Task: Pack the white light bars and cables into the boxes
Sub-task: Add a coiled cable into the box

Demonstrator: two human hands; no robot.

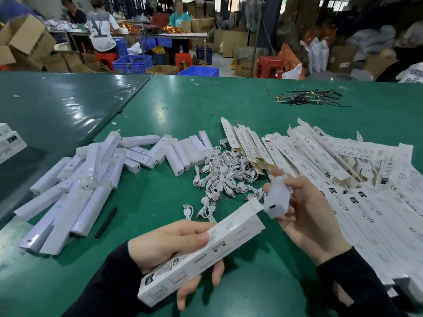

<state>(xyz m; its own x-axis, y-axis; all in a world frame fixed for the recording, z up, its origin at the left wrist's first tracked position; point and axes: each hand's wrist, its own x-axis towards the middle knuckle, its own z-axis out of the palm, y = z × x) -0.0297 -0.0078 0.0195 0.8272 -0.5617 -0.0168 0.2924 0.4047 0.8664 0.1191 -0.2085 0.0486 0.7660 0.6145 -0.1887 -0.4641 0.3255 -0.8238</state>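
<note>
My left hand [164, 245] grips a long white printed box [201, 252] slanted above the green table, its open flap end pointing up and right. Right beside that flap, my right hand [313, 216] holds a white light bar [277, 200] in clear wrap, its port end turned toward the box mouth. A heap of white light bars [91, 179] lies at the left. Coiled white cables [224, 177] are piled in the middle. Flat white boxes [332, 161] are spread out at the right.
A short black tube [106, 223] lies on the green table [251, 106] near the light bars. Dark loose wires [311, 97] sit at the far right. More boxes [9, 143] lie at the left edge. People work at tables in the background.
</note>
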